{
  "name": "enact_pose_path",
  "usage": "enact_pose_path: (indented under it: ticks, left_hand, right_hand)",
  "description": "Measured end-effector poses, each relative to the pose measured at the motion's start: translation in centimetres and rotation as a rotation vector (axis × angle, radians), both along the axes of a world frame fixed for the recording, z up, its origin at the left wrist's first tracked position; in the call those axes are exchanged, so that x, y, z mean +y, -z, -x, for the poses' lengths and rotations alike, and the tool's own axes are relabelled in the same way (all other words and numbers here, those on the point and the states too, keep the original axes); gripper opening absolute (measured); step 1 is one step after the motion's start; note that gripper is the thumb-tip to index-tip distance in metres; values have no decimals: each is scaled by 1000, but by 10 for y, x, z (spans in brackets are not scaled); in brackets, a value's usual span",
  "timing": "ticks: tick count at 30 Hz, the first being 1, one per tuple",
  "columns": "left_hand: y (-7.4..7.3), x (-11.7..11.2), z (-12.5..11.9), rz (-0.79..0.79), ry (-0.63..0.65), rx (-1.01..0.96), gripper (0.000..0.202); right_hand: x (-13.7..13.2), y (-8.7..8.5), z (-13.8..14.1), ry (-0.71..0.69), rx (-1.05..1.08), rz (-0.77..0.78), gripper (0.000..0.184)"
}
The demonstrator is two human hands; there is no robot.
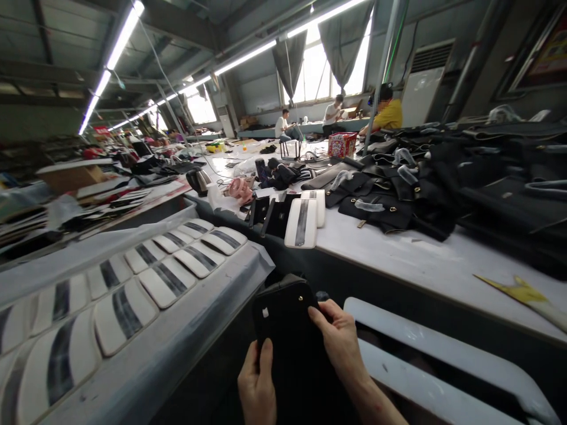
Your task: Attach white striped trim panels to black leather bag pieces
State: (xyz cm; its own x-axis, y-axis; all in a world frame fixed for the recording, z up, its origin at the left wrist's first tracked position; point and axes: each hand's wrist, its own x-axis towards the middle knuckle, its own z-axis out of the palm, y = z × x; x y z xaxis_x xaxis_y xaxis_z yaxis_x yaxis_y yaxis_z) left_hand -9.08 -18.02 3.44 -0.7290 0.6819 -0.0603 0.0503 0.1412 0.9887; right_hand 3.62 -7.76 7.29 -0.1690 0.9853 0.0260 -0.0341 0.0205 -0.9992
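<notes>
Black piece: a flat dark piece point(287, 336) held up in front of the body, between the two tables; its lower edge is lost against dark surroundings.
Marks on it: small gold stud point(300, 298) near the upper right corner, small white patch point(265, 313) toward the left.
Left hand: the left hand point(258, 383) grips the piece's left edge, thumb on the near face.
Right hand: the right hand point(339, 336) pinches the upper right edge, thumb just below the stud.
Left table: grey sheet point(177, 339) under rows of white panels point(165, 280), each with a dark stripe.
White bench: bare surface point(398, 265) in front; striped panels at its near edge, black pieces point(390, 206) heaped to the right.
Lower right: pale curved frame point(425, 339), beside the right forearm.
Far side: red patterned box point(342, 144); person in yellow point(390, 115) near it.
</notes>
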Motion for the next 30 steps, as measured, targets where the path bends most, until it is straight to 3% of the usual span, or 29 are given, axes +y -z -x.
enact_pose_path:
  ticks: [4,7,10,13,16,17,19,21,23,25,28,30]
  left_hand:
    - [15,0,-23,-10,-83,-8,60]
    - [2,7,-13,-143,-31,78,61]
    - [-31,25,21,-336,221,221,55]
    - [-67,44,55,-291,632,228,58]
    - [-86,55,70,-182,858,231,56]
    - [-88,56,71,-148,883,222,53]
    - [-90,56,71,-99,907,189,49]
    - [-91,57,70,-76,943,175,47]
    - [-95,59,70,-73,987,184,44]
    - [-102,64,69,-76,1017,178,38]
    - [-107,72,68,-71,1042,104,30]
    - [-106,77,67,-65,1052,75,27]
  right_hand:
    - [-4,-1,-13,-61,-78,-76,22]
    - [-10,-2,-17,-60,-88,-80,25]
    - [-14,-1,-17,-85,-57,-56,26]
    - [-13,1,-18,-125,-68,-67,25]
    - [-7,3,-23,-144,-150,-124,22]
    - [-5,2,-26,-148,-190,-172,20]
    - [1,-5,-28,-168,-296,-348,38]
    - [7,-17,-27,-227,-431,-621,59]
    - [12,-30,-21,-300,-541,-885,63]
    - [14,-39,-11,-302,-545,-1052,51]
    - [14,-41,2,-192,-450,-1194,18]
    - [14,-39,7,-136,-429,-1256,15]
